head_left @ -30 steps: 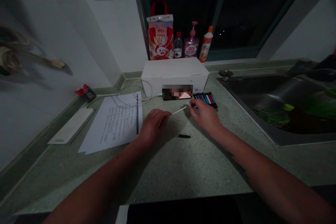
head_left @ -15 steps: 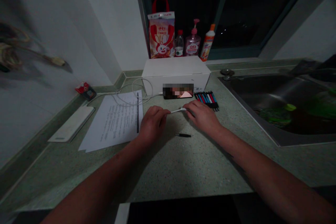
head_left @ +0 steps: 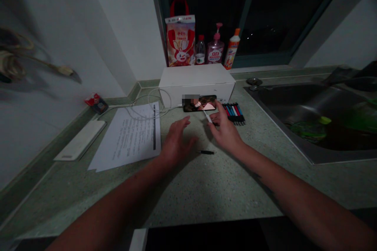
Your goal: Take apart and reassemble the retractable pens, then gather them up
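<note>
My right hand [head_left: 226, 127] pinches a slim white pen piece [head_left: 208, 118], whose thin end points up and away toward the phone [head_left: 200, 103]. To the left, my left hand [head_left: 177, 141] hovers with its fingers apart and holds nothing; its thumb is slightly blurred. A short black pen part [head_left: 206, 152] with a thin tip lies on the counter between my hands, nearer to me. Just beyond my right hand, several pens [head_left: 235, 113] with coloured barrels lie side by side, partly hidden by that hand.
The phone leans on a white box [head_left: 197, 76], with a white cable [head_left: 171, 113] plugged in. Printed sheets [head_left: 132, 137] and a white flat case [head_left: 81, 141] lie left. Bottles [head_left: 216, 49] and a bag [head_left: 181, 43] stand behind; a sink [head_left: 282, 102] is right.
My left hand has let go of the thin end of the white piece and opened. My right hand has turned the piece from lying crosswise to pointing away from me.
</note>
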A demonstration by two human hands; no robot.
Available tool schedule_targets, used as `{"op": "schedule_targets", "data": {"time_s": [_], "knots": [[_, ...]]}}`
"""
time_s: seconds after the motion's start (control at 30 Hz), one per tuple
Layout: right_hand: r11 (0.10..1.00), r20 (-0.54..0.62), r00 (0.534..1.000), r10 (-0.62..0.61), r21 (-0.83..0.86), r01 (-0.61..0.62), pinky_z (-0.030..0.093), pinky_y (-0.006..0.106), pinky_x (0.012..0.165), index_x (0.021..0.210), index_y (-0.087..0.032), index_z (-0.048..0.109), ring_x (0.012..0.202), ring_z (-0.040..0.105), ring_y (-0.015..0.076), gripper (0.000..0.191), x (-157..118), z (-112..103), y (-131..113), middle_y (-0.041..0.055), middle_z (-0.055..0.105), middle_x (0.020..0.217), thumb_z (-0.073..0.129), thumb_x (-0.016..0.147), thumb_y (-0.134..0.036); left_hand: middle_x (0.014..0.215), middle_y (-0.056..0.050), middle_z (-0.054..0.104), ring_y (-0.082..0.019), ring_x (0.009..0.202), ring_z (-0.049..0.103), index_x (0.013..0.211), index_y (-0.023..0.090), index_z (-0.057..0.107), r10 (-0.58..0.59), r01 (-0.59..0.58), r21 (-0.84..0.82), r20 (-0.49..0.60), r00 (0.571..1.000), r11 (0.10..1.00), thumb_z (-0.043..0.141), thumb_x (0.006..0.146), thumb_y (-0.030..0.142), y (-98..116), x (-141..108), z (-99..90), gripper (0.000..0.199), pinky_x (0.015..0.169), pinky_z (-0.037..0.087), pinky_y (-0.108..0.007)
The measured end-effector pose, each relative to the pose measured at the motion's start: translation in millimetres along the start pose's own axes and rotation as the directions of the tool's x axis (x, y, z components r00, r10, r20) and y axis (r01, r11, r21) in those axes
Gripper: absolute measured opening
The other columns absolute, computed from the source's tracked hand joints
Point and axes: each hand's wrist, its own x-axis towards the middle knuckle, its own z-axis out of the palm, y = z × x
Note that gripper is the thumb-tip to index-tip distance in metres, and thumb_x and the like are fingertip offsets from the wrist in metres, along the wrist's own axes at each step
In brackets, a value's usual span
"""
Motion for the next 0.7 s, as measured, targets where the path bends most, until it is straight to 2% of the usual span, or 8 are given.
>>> {"op": "schedule_targets", "data": {"time_s": [0.07, 0.13, 0.2, 0.27, 0.37, 0.47, 0.57, 0.7], "knots": [[1.000, -0.010, 1.000, -0.014, 0.013, 0.014, 0.057, 0.041, 0.089, 0.161, -0.024, 0.028, 0.098, 0.071, 0.0252, 0.069, 0.8, -0.3, 1.8, 0.0126, 0.070, 0.121, 0.050, 0.096, -0.020, 0.131, -0.011, 0.065, -0.030, 0.122, 0.060, 0.134, 0.026, 0.060, 0.126, -0.129, 0.006, 0.188, 0.974, 0.992, 0.077, 0.085, 0.027, 3.1, -1.3, -0.6, 0.052, 0.105, 0.051, -0.049], [0.998, 0.002, 0.998, -0.063, -0.027, 0.063, 0.055, 0.044, 0.095, 0.149, -0.025, 0.048, 0.106, 0.070, 0.0263, 0.052, 0.8, -0.4, 2.8, 0.0120, 0.069, 0.125, 0.047, 0.098, -0.020, 0.130, -0.010, 0.066, -0.030, 0.123, 0.060, 0.121, 0.026, 0.069, 0.220, -0.230, -0.012, 0.348, 0.911, 0.973, 0.078, 0.086, 0.031, 6.3, -2.4, 0.0, 0.037, 0.105, 0.050, -0.049], [0.991, 0.018, 0.994, -0.104, -0.078, 0.105, 0.054, 0.044, 0.098, 0.134, -0.023, 0.062, 0.113, 0.067, 0.0271, 0.038, 0.2, -0.3, 2.9, 0.0116, 0.070, 0.124, 0.044, 0.100, -0.022, 0.128, -0.009, 0.068, -0.029, 0.121, 0.061, 0.109, 0.025, 0.074, 0.260, -0.282, -0.013, 0.423, 0.868, 0.959, 0.075, 0.088, 0.028, 9.5, -2.9, 1.4, 0.021, 0.104, 0.050, -0.048], [0.986, 0.039, 0.993, -0.113, -0.122, 0.117, 0.053, 0.043, 0.097, 0.127, -0.021, 0.066, 0.112, 0.067, 0.0271, 0.034, -0.8, -0.7, 1.9, 0.0117, 0.071, 0.120, 0.043, 0.102, -0.024, 0.122, -0.008, 0.071, -0.027, 0.116, 0.063, 0.101, 0.023, 0.075, 0.260, -0.290, 0.001, 0.437, 0.861, 0.957, 0.071, 0.090, 0.020, 12.0, -2.5, 2.1, 0.011, 0.103, 0.051, -0.046], [0.974, 0.078, 0.991, -0.113, -0.189, 0.126, 0.054, 0.040, 0.092, 0.126, -0.019, 0.068, 0.109, 0.068, 0.0272, 0.034, -1.7, -3.0, -0.3, 0.0124, 0.072, 0.118, 0.043, 0.103, -0.022, 0.104, -0.007, 0.075, -0.024, 0.101, 0.068, 0.100, 0.021, 0.072, 0.141, -0.166, 0.040, 0.359, 0.922, 0.985, 0.065, 0.092, 0.015, 11.6, -0.2, 0.0, 0.012, 0.094, 0.055, -0.042], [0.956, 0.129, 0.985, -0.115, -0.254, 0.145, 0.055, 0.039, 0.088, 0.127, -0.020, 0.068, 0.105, 0.069, 0.0265, 0.035, -1.4, -6.3, -1.6, 0.0117, 0.072, 0.115, 0.044, 0.102, -0.018, 0.099, -0.006, 0.075, -0.022, 0.091, 0.070, 0.105, 0.020, 0.070, -0.045, 0.038, 0.047, 0.145, 0.988, 0.998, 0.060, 0.094, 0.017, 4.2, 2.8, -4.5, 0.015, 0.085, 0.057, -0.037], [0.941, 0.176, 0.976, -0.130, -0.288, 0.177, 0.054, 0.037, 0.084, 0.128, -0.023, 0.068, 0.102, 0.068, 0.0253, 0.037, -0.8, -8.3, -1.1, 0.0101, 0.072, 0.114, 0.043, 0.101, -0.015, 0.109, -0.006, 0.076, -0.021, 0.095, 0.070, 0.113, 0.022, 0.070, -0.101, 0.101, 0.008, -0.026, 0.995, 0.995, 0.057, 0.097, 0.020, -4.9, 5.6, -8.6, 0.020, 0.089, 0.057, -0.037], [0.933, 0.200, 0.968, -0.149, -0.297, 0.205, 0.053, 0.035, 0.081, 0.128, -0.025, 0.068, 0.100, 0.068, 0.0238, 0.038, -0.8, -8.7, -0.6, 0.0084, 0.072, 0.114, 0.042, 0.101, -0.014, 0.110, -0.005, 0.076, -0.021, 0.096, 0.070, 0.116, 0.022, 0.070, -0.098, 0.099, 0.005, -0.050, 0.994, 0.995, 0.054, 0.098, 0.022, -8.8, 7.4, -11.2, 0.023, 0.091, 0.057, -0.037]]}}
